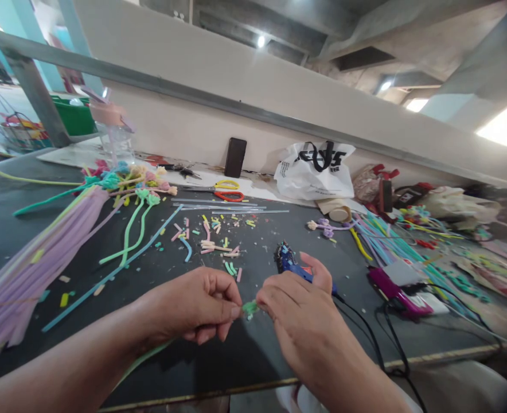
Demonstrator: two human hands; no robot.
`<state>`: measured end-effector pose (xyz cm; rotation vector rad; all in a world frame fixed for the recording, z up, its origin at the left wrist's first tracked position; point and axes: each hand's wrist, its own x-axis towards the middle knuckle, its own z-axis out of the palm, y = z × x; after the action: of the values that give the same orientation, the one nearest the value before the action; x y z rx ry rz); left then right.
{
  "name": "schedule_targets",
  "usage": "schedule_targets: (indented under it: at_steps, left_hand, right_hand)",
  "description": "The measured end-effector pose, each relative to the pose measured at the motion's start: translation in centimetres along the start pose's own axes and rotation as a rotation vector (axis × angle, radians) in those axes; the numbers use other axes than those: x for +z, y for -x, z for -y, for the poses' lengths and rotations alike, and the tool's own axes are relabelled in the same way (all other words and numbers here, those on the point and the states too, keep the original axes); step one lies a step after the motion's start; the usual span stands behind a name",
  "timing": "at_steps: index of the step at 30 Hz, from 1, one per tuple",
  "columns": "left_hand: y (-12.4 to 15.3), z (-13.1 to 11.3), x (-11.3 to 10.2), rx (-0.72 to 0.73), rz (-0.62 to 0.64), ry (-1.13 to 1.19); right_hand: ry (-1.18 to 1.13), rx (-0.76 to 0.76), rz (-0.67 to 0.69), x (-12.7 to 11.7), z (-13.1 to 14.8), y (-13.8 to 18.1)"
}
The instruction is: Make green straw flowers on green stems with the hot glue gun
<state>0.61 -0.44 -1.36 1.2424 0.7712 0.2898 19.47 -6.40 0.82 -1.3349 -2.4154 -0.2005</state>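
My left hand is closed in a pinch, with a green fuzzy stem trailing out below the wrist toward the table's front edge. Between both hands shows a small green tuft, apparently an end of that stem. The fingertips of my right hand pinch its other side, while the right thumb sticks up. Just beyond the right hand lies a blue glue gun, partly hidden by it, its nozzle end speckled with blue bits. Cut pieces of coloured stem are scattered in front of the hands.
Lilac stems and fuzzy flowers fill the left side. Farther back are scissors, clear glue sticks, a phone, a bottle and a white bag. A magenta power strip with black cables lies right.
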Motion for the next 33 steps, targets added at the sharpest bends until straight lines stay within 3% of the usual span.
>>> schedule_targets:
  at_steps: [21,29,33]
  left_hand:
    - [-0.8,0.1,0.3,0.071,-0.150,-0.065]
    - [-0.3,0.1,-0.1,0.051,-0.112,-0.032]
    - [-0.2,0.1,-0.2,0.035,-0.108,0.003]
  right_hand:
    - [-0.030,-0.005,0.011,0.0,0.3,-0.3]
    - [-0.235,0.089,-0.062,-1.8,-0.1,-0.5]
    - [-0.370,0.178,0.024,-1.8,-0.5,-0.4]
